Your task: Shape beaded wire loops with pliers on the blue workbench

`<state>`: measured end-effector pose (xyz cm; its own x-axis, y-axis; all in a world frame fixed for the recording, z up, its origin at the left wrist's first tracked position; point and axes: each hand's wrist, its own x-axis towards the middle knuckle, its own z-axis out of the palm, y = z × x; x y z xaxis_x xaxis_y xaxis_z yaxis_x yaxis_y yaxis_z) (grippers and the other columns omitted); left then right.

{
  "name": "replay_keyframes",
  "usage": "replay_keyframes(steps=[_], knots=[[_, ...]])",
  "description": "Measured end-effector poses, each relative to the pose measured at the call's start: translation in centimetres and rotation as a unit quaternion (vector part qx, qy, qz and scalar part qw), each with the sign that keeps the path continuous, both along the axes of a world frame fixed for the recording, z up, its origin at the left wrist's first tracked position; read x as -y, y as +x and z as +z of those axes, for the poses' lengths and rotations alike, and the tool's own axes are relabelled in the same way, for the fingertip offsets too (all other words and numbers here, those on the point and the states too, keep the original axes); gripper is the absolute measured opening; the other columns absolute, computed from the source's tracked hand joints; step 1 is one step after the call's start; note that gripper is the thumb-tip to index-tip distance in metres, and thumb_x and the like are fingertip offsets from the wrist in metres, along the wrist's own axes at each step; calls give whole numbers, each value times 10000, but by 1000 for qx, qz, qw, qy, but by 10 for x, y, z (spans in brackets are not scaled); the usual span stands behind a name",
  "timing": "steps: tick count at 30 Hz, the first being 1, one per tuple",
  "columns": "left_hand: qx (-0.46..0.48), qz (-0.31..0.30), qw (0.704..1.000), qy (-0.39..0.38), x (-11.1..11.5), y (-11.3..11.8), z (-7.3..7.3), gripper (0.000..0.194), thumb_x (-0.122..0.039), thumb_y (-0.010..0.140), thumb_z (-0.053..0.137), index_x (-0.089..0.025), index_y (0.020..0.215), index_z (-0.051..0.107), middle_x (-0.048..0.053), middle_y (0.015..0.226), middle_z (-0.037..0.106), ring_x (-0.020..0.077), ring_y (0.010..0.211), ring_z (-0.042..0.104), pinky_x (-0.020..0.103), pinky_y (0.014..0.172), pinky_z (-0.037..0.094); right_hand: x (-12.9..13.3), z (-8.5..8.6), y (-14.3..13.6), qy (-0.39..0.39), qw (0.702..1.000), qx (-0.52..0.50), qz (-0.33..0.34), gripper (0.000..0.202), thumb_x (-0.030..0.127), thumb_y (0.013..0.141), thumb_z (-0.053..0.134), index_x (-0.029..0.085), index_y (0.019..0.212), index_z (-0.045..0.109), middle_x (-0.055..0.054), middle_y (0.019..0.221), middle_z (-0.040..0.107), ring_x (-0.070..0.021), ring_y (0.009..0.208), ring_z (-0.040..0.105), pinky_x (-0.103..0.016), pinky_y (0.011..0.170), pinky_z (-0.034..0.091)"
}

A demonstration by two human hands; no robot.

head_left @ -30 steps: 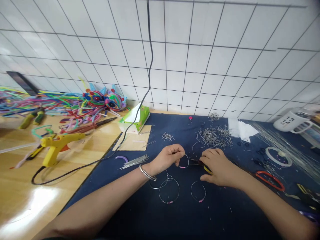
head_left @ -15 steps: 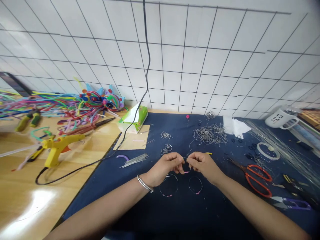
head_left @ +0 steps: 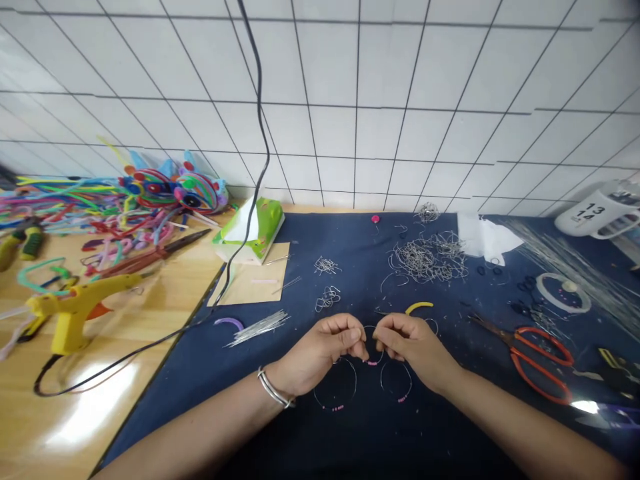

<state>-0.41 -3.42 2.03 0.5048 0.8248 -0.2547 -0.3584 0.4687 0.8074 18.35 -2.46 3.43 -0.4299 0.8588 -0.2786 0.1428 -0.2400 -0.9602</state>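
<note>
Between my two hands is a thin wire ring with pink beads (head_left: 371, 363) at its lower edge. My left hand (head_left: 330, 352), with a silver bangle (head_left: 274, 389) on the wrist, pinches the ring's left side between thumb and fingers. My right hand (head_left: 417, 350) is closed in a pinch on its right side. The wire ends are hidden by the fingers. Just below, two more beaded wire rings lie on the dark blue cloth: a left ring (head_left: 338, 407) and a right ring (head_left: 402, 400). A curved yellow piece (head_left: 419, 307) lies behind my right hand.
Loose wire pieces (head_left: 425, 259) are heaped behind my hands. Straight wires (head_left: 260, 329) lie to the left. Orange-handled scissors (head_left: 543, 363) are at right. A yellow glue gun (head_left: 75, 313), tissue pack (head_left: 255, 230) and black cord (head_left: 260, 120) stand left; a white mug (head_left: 595, 215) is far right.
The view has shifted slightly, so the side objects sit farther outward. Both hands keep their pinch on the beaded wire ring. The yellow piece behind my right hand shows more fully.
</note>
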Motion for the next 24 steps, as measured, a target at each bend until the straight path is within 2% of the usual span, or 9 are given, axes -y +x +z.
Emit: replay_keyframes(steps=[9,15,24], knots=[[-39,-4,999,30,-4,0,3,128,-218,831,534,-119,755,565,14,624,559,126,650,553,278,690,404,1,-6,6,41,999,5,7,204,358,828,514,171,769,567,18,675,551,-68,555,439,-201,521,355],[-77,-14,994,80,-2,-4,5,143,-233,832,535,-114,761,571,15,619,557,121,631,541,269,675,397,1,-1,4,65,996,36,51,187,335,828,513,169,793,592,1,724,577,-87,615,497,-214,576,397],[-125,-20,982,137,7,-4,5,146,-241,831,531,-116,770,578,13,632,572,111,627,531,257,667,387,11,-4,4,186,976,96,55,167,297,834,497,182,771,601,14,691,564,-100,638,506,-226,597,394]])
